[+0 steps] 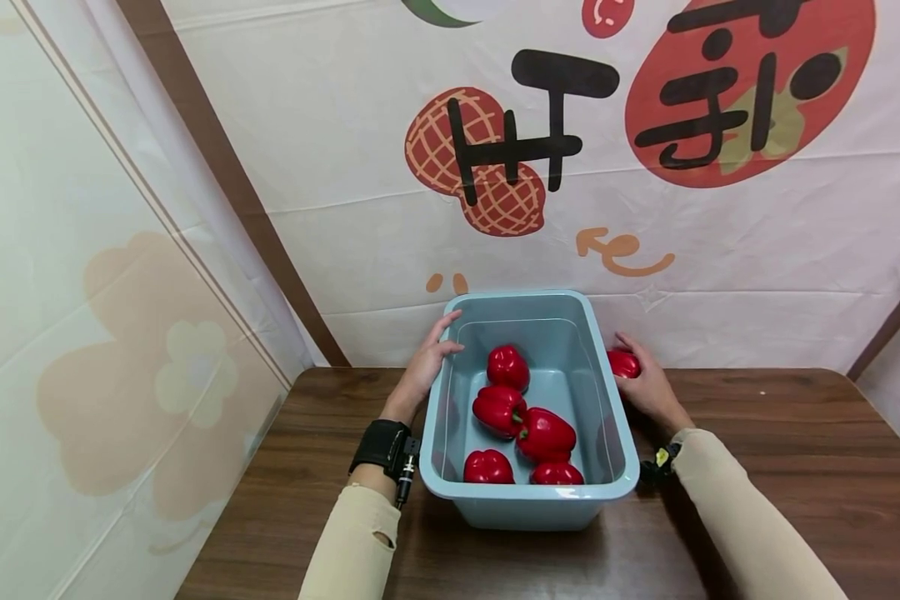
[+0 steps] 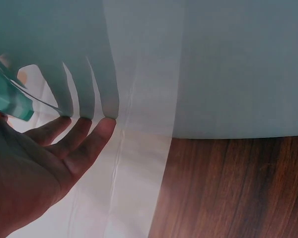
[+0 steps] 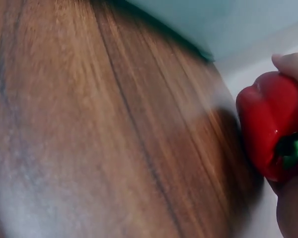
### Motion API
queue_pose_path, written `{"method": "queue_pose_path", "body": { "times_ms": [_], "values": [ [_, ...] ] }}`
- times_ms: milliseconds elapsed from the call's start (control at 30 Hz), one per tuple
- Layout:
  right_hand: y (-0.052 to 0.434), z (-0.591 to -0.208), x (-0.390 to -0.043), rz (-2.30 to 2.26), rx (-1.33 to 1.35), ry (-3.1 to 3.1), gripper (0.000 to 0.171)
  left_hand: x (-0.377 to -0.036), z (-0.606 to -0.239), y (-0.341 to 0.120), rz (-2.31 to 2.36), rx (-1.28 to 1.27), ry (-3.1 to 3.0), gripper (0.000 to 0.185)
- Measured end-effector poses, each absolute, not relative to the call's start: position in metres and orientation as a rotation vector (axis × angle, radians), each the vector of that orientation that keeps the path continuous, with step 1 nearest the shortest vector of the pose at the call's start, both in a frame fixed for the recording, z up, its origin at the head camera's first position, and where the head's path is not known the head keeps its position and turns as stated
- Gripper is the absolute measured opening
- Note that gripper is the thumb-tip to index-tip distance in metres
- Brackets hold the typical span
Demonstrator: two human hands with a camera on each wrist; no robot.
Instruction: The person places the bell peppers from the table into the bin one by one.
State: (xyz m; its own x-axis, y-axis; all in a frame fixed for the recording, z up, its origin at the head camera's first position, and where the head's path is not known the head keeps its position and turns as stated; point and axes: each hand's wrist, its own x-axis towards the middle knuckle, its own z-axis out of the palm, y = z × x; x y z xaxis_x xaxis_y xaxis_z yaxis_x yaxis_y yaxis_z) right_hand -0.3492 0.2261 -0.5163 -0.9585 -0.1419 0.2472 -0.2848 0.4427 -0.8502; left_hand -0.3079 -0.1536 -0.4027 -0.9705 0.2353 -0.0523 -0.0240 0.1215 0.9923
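A light blue plastic bin (image 1: 536, 507) stands on the table with several red bell peppers (image 1: 544, 433) lying inside, some with green stems showing. My left hand (image 1: 423, 367) grips its left rim towards the back. Thumb and forefinger reach over the rim in the head view, while the other fingertips (image 2: 107, 125) press the outer wall in the left wrist view. Beyond the right wall, my right hand (image 1: 648, 385) holds another red bell pepper (image 3: 273, 124). That pepper is low by the table's back edge, its green stem facing the wrist camera; the bin's rim partly hides it in the head view.
The brown wooden table (image 1: 780, 467) extends to both sides of the bin. Right behind its back edge hangs a white printed cloth (image 1: 360, 275), and another cloth panel (image 1: 135, 375) hangs along the left side.
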Motion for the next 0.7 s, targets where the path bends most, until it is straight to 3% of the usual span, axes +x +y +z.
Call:
{"method": "queue_pose_path", "body": {
  "times_ms": [700],
  "values": [
    [0.2328,-0.5234,-0.3441,1.813,0.255,-2.472,0.066,-0.3086,-0.4043,-0.1517,1.948,0.216,2.236,0.059]
  ]
}}
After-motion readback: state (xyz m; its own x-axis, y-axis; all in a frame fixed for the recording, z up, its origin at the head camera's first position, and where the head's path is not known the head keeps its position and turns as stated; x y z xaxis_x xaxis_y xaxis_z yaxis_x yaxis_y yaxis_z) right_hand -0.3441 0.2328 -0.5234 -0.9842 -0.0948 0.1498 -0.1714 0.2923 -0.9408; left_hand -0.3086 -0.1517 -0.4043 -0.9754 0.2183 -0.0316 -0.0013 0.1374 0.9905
